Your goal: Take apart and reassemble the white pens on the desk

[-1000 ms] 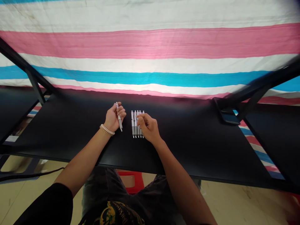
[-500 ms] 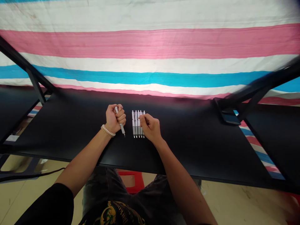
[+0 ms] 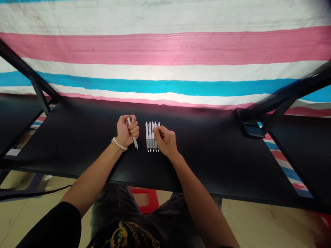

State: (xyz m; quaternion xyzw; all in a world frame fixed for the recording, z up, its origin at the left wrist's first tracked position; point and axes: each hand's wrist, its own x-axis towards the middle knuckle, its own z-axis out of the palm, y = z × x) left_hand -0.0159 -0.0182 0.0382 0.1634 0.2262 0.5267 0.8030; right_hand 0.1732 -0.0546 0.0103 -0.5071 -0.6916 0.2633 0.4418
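My left hand is closed in a fist around a white-and-grey click pen, its thumb near the clicker end. That pen slants with its point down and to the right, above the dark table. Just to the right, several matching click pens lie side by side in a neat row, points toward me. My right hand is over the right end of the row, with thumb and curled fingers pressed together. It covers the middle of the rightmost pens, and whether it grips one is hidden.
The black tabletop runs left and right, with black metal supports at both sides. A striped pink, white and blue sheet hangs behind it. Below the front edge is a red stool.
Almost nothing differs. My right hand has shifted very slightly to the left over the row; the left hand still holds its pen in the same place.
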